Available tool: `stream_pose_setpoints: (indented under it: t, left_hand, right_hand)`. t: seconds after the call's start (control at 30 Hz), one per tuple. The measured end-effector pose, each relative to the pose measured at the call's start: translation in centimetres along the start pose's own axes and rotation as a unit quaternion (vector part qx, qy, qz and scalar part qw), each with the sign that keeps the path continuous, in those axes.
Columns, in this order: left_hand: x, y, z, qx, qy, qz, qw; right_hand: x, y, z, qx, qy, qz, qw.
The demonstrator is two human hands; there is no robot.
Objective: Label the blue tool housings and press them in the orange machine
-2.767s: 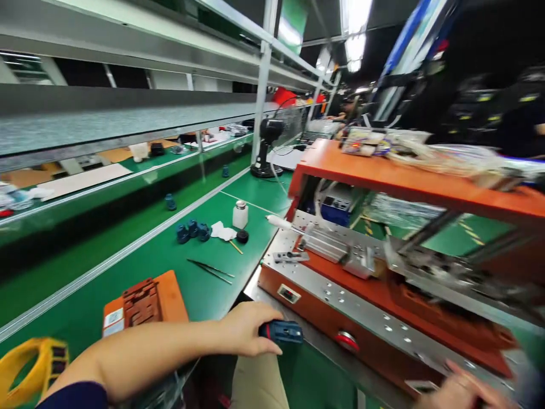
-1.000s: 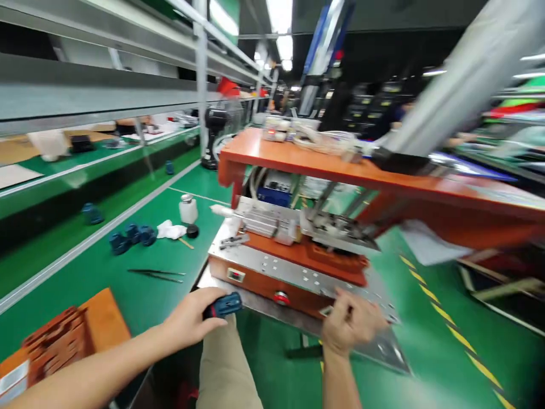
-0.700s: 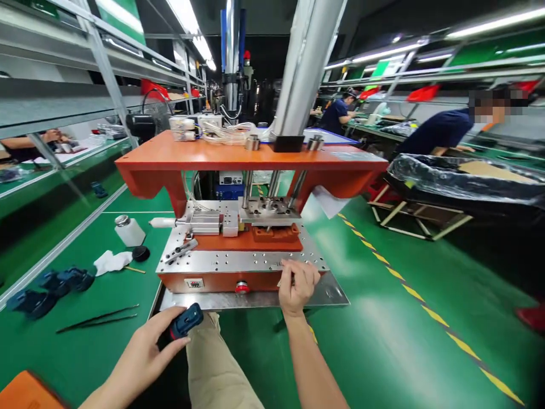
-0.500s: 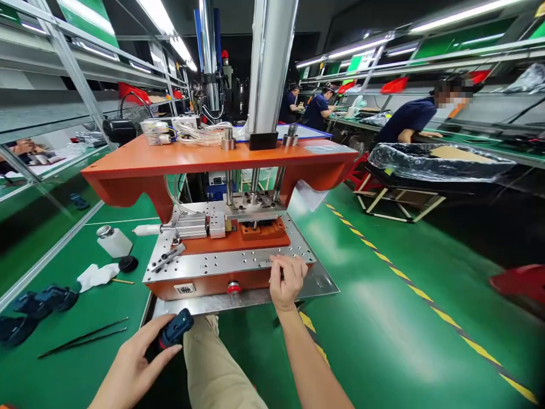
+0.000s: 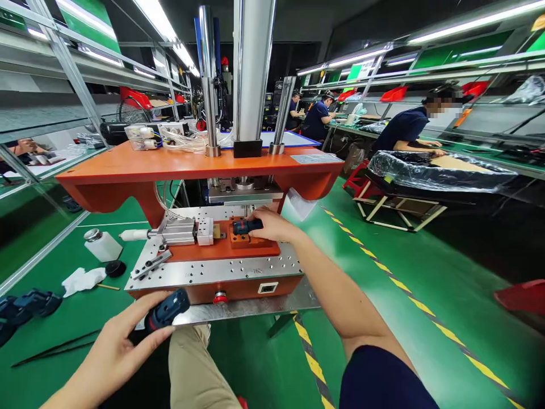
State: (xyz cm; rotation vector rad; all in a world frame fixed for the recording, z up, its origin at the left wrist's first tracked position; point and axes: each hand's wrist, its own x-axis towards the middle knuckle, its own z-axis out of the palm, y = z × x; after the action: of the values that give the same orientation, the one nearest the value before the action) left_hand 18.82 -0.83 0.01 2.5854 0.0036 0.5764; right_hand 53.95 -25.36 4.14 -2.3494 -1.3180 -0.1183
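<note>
White tube lights (image 5: 159, 23) shine strongly above you at the far left, and others at the far right, while the ceiling (image 5: 293, 25) between them is dark. The green floor (image 5: 374, 301) at right returns a pale glare. Your left hand (image 5: 111, 345) looks fairly clear. The wide lens stretches the edges, and the near right corner sinks into black.

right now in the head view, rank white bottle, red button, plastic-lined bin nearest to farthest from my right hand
1. Red button: front of machine, left of your right hand
2. White bottle: left bench
3. Plastic-lined bin: far right, background
</note>
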Motion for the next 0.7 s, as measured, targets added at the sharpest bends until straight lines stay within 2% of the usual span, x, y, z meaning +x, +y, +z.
stream_pose_setpoints:
  t: [0.07, 0.1, 0.17, 0.23, 0.27, 0.33, 0.4, 0.47, 0.57, 0.63, 0.7]
  left_hand:
    - [3.7, 2.3, -0.3, -0.015, -0.017, 0.023, 0.999]
    - [5.7, 3.4, -0.1, -0.024, -0.032, 0.031, 0.999]
    - [9.9, 5.2, 0.9, -0.037, -0.061, 0.034, 0.997]
    - [14.0, 6.7, 2.4, -0.036, -0.069, 0.022, 0.997]
    - [16.0, 7.3, 3.2, -0.029, -0.079, 0.016, 0.996]
    - [19.6, 8.3, 4.7, -0.004, -0.108, 0.020, 0.994]
    - [22.4, 8.8, 5.8, 0.025, -0.131, 0.028, 0.991]
    - [24.0, 8.8, 6.7, 0.048, -0.147, 0.033, 0.987]
    - [24.5, 8.5, 8.4, 0.072, -0.169, 0.045, 0.982]
    - [24.1, 8.5, 9.5, 0.084, -0.167, 0.055, 0.981]
    - [23.3, 8.7, 10.3, 0.094, -0.158, 0.060, 0.981]
  right_hand:
    - [-0.4, -0.2, 0.1, 0.010, 0.023, 0.003, 1.000]
    - [-1.2, -0.6, 0.2, 0.025, 0.057, 0.008, 0.998]
    - [-3.7, -1.5, 0.4, 0.078, 0.177, 0.023, 0.981]
    - [-7.0, -2.5, 0.8, 0.134, 0.316, 0.040, 0.939]
    - [-8.8, -2.8, 1.0, 0.156, 0.359, 0.053, 0.919]
    - [-12.4, -2.9, 1.7, 0.200, 0.410, 0.097, 0.884]
    - [-15.7, -2.2, 2.6, 0.243, 0.430, 0.150, 0.857]
    - [-18.7, -1.0, 3.6, 0.282, 0.439, 0.205, 0.828]
    - [-21.9, 0.9, 4.8, 0.322, 0.449, 0.278, 0.786]
    - [-22.7, 1.8, 5.4, 0.336, 0.453, 0.307, 0.767]
    - [-22.2, 2.2, 5.9, 0.360, 0.455, 0.311, 0.753]
